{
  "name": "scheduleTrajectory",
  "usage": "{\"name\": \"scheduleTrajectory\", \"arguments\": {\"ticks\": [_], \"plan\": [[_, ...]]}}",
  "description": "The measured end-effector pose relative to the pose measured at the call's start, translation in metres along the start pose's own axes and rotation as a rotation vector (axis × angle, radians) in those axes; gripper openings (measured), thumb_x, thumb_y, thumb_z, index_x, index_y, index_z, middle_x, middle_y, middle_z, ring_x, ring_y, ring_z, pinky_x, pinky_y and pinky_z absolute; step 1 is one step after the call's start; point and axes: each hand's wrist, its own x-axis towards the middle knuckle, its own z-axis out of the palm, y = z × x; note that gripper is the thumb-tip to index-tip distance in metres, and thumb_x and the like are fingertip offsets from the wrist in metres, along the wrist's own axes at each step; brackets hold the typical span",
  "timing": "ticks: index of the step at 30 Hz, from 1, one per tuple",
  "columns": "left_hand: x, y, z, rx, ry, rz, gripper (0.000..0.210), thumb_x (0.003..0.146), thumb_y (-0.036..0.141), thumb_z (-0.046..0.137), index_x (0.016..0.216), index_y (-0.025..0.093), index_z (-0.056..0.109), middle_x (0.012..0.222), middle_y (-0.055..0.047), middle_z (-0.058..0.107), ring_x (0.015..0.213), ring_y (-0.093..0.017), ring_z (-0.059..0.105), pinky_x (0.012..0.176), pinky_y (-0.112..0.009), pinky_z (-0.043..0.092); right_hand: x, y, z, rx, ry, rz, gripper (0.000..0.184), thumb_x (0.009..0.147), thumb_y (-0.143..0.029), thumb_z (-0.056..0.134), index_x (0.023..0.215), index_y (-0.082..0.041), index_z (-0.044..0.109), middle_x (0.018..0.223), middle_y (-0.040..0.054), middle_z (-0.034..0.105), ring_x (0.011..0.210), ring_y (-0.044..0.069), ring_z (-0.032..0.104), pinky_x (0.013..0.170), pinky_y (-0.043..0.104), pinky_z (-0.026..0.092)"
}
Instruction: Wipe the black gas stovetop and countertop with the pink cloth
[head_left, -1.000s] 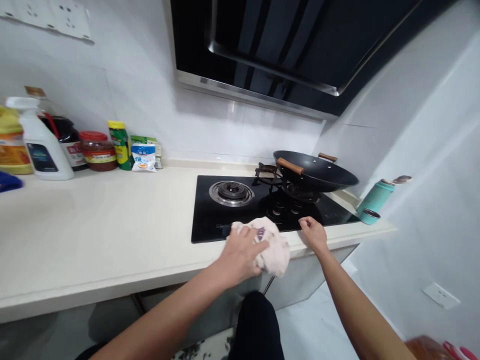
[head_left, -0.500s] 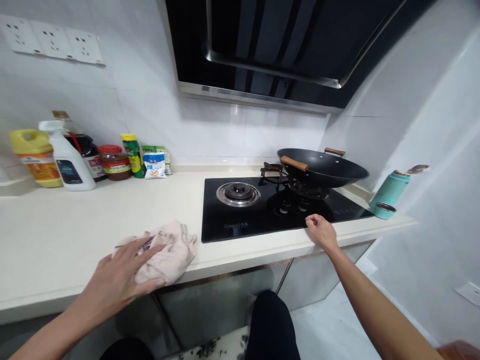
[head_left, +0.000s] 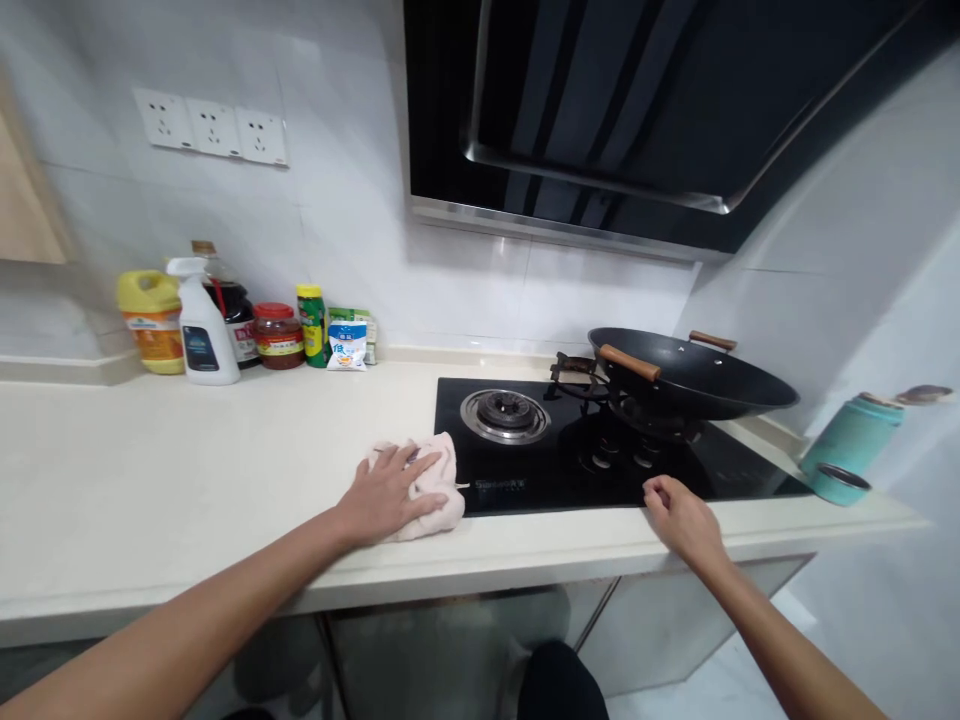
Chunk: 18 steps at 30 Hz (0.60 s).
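While the cloth [head_left: 442,472] lies crumpled on the counter [head_left: 187,480], overlapping the front left corner of the stove [head_left: 555,475], the left hand [head_left: 386,497] presses on it, fingers spread. Right hand [head_left: 681,517]: curled into a loose fist at the stove's front edge. Wok [head_left: 697,378] sits right; spray bottle [head_left: 206,335] and red-lidded jar [head_left: 278,342] stand left.

Along the counter [head_left: 187,480]'s front edge, room lies open between the cloth [head_left: 444,480] and the right hand [head_left: 684,520], while bottles [head_left: 208,340] and jars [head_left: 277,340] block the back edge left of the hob [head_left: 562,490], the wok [head_left: 705,375] bars its back right corner, and a flask [head_left: 855,435] obstructs the counter's right end.
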Motion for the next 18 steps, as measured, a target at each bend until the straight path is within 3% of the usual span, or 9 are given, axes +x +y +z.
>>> {"name": "scheduleTrajectory", "arguments": {"ticks": [4,6,11,18], "plan": [[0.040,-0.018,0.006,0.047,0.010,0.005,0.065,0.098,0.065,0.035,0.159,0.041,0.029,0.166,-0.008,0.032,0.147,-0.039,0.032,0.109,-0.063,0.034,-0.002,-0.020,0.004,0.018,-0.003,-0.416,0.026,0.095,-0.037,0.046,0.088,-0.024,0.067,0.087,0.0045,0.067,0.084,0.021,0.062,0.082,0.035,0.047],[0.058,-0.027,0.009,0.066,0.024,-0.011,0.062,0.100,0.063,0.034,0.158,0.042,0.029,0.165,-0.008,0.033,0.146,-0.039,0.033,0.108,-0.064,0.035,-0.003,-0.033,0.008,-0.006,-0.034,-0.517,0.028,0.097,-0.042,0.047,0.097,-0.025,0.070,0.101,0.0062,0.069,0.097,0.023,0.064,0.091,0.040,0.047],[0.097,-0.041,0.015,0.077,0.076,-0.051,0.063,0.099,0.064,0.034,0.157,0.040,0.032,0.163,-0.010,0.037,0.144,-0.038,0.035,0.109,-0.064,0.033,-0.008,-0.046,0.022,-0.040,-0.206,-0.557,0.046,0.098,-0.056,0.049,0.137,-0.033,0.059,0.147,0.0072,0.056,0.139,0.027,0.048,0.113,0.050,0.040],[0.160,-0.069,0.021,0.075,0.107,-0.077,0.053,0.100,0.060,0.035,0.152,0.049,0.038,0.162,-0.005,0.039,0.145,-0.039,0.032,0.109,-0.068,0.029,-0.009,-0.031,0.033,-0.078,-0.302,-0.505,0.056,0.099,-0.058,0.048,0.153,-0.043,0.043,0.162,0.0017,0.039,0.150,0.029,0.036,0.121,0.059,0.030]]}}
